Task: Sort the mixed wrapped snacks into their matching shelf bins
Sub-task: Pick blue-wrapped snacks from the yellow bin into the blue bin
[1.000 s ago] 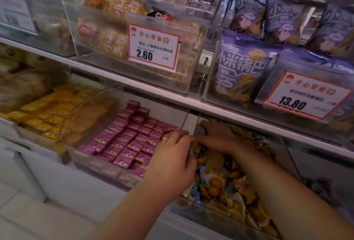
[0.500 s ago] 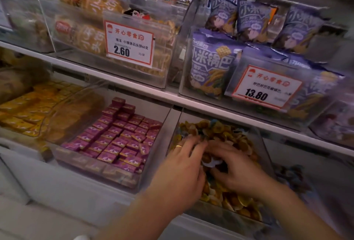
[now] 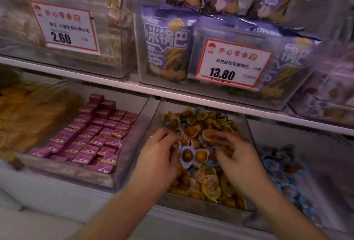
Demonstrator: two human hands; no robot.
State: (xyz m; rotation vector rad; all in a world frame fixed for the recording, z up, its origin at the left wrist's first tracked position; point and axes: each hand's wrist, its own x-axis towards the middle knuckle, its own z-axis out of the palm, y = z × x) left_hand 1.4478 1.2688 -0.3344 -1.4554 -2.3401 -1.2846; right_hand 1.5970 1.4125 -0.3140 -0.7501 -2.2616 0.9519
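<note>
Head view: both hands are lowered into a clear bin of yellow wrapped snacks. A white-wrapped snack is pinched by the curled fingers of the left hand. The right hand is curled over the pile; its hold cannot be told. Pink boxed snacks are seen left of the fingers, blue-wrapped snacks to their right

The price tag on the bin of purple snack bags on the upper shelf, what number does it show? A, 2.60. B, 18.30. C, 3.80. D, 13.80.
D: the price tag clipped to the front of the clear bin holding the purple snack bags reads 13.80; the 2.60 tag is on the bin to its left.
</note>
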